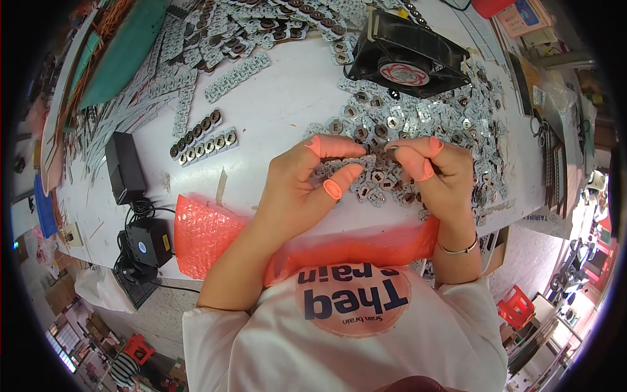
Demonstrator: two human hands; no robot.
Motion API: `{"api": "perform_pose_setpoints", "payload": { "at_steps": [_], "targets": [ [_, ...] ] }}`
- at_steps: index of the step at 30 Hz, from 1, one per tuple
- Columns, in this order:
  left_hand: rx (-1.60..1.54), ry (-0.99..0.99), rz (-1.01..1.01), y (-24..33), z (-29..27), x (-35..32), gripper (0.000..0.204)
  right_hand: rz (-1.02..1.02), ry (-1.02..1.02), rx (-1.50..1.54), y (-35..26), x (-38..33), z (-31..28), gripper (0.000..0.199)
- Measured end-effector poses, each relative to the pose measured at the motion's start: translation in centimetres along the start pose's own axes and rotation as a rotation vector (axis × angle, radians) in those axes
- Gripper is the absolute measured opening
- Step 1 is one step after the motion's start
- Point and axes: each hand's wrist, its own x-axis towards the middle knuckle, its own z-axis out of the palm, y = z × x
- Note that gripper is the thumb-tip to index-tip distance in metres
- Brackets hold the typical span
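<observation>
Orange finger cots cover the thumb and forefinger of both hands. My left hand (304, 179) is closed, gripping a short grey strip of small boards (362, 160) between thumb and forefinger. Just right of the strip's end, my right hand (447, 173) pinches a small round piece (392, 149), partly hidden by the fingers. Whether this piece touches the strip I cannot tell. Beneath and beyond both hands spreads a heap of small separate boards with dark round or square centres (418, 121).
A black fan (408, 55) stands behind the heap. Strips with dark round parts (208, 145) lie at left, and more strips (238, 75) pile up farther back. A black box (125, 168) and a cabled adapter (147, 240) sit at the left edge. Red bubble wrap (206, 235) lines the near edge.
</observation>
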Motion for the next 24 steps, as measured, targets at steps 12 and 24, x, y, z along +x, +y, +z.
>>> {"api": "perform_pose_setpoints", "payload": {
  "at_steps": [12,24],
  "targets": [
    [-0.338,0.034,-0.276,1.0,0.8,-0.1,0.02,0.071,-0.186,0.117,0.4,0.1,0.8,0.011],
    [-0.416,0.062,-0.181,2.0,1.1,-0.2,0.021,0.356,-0.25,0.607,-0.5,-0.2,0.7,0.02]
  ]
}}
